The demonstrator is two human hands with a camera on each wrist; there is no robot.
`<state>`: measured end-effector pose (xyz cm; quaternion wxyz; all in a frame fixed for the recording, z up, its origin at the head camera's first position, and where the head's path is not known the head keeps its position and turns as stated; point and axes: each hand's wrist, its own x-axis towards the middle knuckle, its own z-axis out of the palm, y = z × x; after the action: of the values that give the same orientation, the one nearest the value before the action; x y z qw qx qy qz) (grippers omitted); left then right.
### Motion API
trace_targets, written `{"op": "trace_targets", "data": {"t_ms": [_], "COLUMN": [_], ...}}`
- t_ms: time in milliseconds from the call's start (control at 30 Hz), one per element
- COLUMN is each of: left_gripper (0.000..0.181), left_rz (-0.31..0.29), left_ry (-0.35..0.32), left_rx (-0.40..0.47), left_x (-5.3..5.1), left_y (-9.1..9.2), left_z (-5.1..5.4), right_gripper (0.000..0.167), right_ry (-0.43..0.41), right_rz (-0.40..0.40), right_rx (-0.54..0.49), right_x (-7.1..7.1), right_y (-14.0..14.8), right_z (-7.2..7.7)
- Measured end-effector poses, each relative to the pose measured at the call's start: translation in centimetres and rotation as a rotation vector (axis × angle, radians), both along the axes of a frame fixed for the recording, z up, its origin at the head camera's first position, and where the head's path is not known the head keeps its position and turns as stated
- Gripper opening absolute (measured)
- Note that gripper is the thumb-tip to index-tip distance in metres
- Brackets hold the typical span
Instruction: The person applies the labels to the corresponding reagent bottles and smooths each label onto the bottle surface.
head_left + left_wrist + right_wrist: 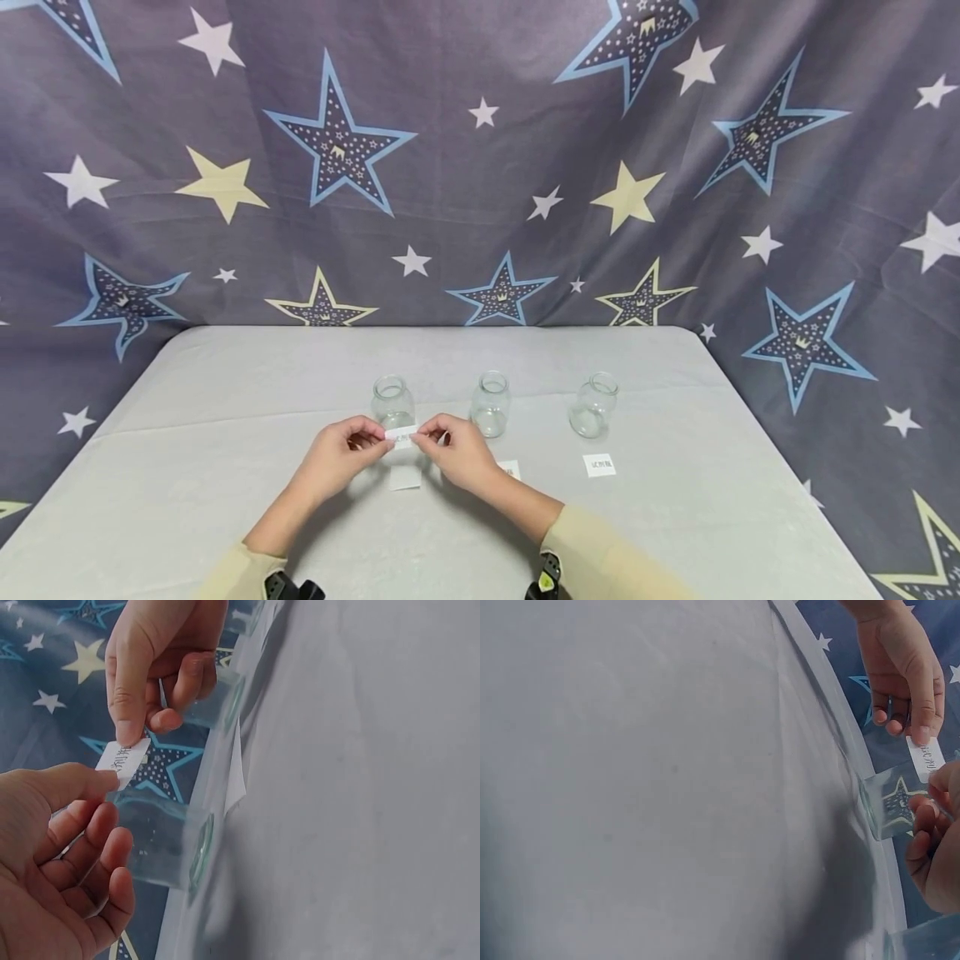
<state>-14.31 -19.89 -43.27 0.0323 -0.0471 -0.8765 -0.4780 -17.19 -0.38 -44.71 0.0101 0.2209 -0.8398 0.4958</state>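
Between both hands is a small white label (401, 435) with printed characters, held up in front of the left glass jar (392, 398). My left hand (334, 457) pinches its left end between thumb and forefinger. At the other end, the thumb and forefinger of my right hand (463, 454) pinch it too. In the left wrist view the label (124, 761) is stretched between the two thumbs, the other fingers loosely curled. A blank white piece of paper (406, 477) lies on the table below the hands.
A middle jar (491, 408) and a right jar (594, 408) stand uncapped in line with the left one. One printed label (599, 465) lies before the right jar; another label (511, 468) is partly hidden by my right arm. A starry curtain (442, 167) hangs behind the grey-covered table (675, 533).
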Motion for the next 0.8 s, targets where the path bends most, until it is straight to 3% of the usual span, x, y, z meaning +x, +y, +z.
{"op": "trace_targets", "data": {"t_ms": [500, 800], "left_gripper": [0.015, 0.012], "left_rz": [0.057, 0.086], "left_ry": [0.019, 0.045], "left_rx": [-0.013, -0.063], "left_x": [-0.7, -1.1], "left_y": [-0.6, -0.7], "left_z": [-0.2, -0.6], "right_gripper": [0.010, 0.012], "right_ry": [0.051, 0.082], "right_rz": [-0.028, -0.045], "right_rx": [-0.013, -0.021], "right_x": [-0.7, -1.3], "right_y": [-1.2, -1.7], "right_z": [-0.8, -1.4]}}
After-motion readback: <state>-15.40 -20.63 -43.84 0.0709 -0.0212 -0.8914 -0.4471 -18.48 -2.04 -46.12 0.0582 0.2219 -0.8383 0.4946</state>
